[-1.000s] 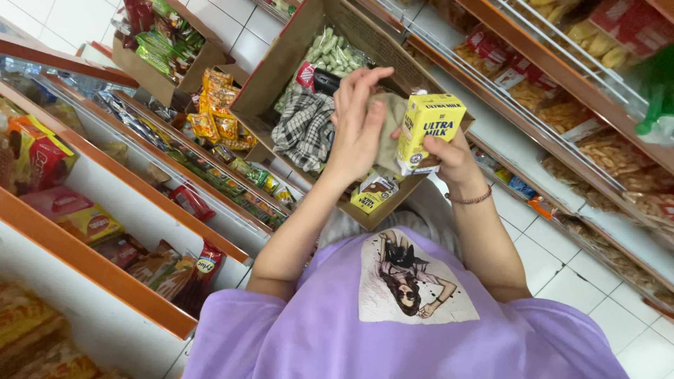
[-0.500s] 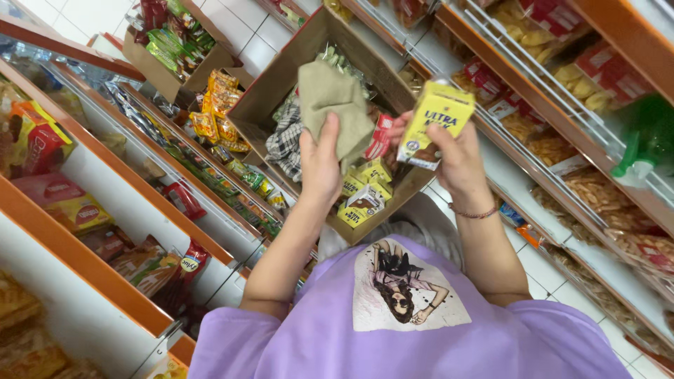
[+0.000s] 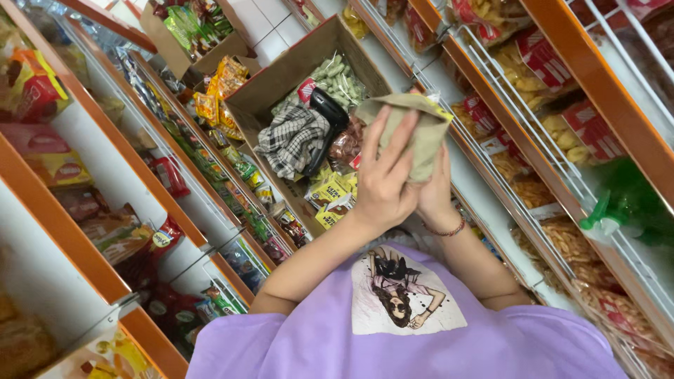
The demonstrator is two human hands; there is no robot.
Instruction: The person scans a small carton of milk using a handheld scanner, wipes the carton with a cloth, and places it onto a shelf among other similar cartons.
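Note:
My left hand (image 3: 382, 184) holds a khaki cloth (image 3: 414, 126) and presses it over the small yellow drink carton held in my right hand (image 3: 437, 196). The cloth hides nearly all of the carton; only a yellow corner (image 3: 444, 112) shows. My right wrist wears a thin bracelet. Both hands are raised above an open cardboard box (image 3: 277, 81) on the floor. In the box lie a checked cloth (image 3: 291, 140), a black object (image 3: 326, 116), green packets (image 3: 337, 77) and more yellow cartons (image 3: 330, 191).
Orange-edged shelves of snack packets (image 3: 91, 210) run along the left. Shelves with white wire fronts (image 3: 562, 161) run along the right, with a green spray bottle (image 3: 621, 203) on them. A second cardboard box (image 3: 189, 35) of packets stands farther up the tiled aisle.
My left hand has lifted the khaki cloth out of the box and brought it onto the yellow carton. The carton, plainly visible before, is now covered, and both hands have come together.

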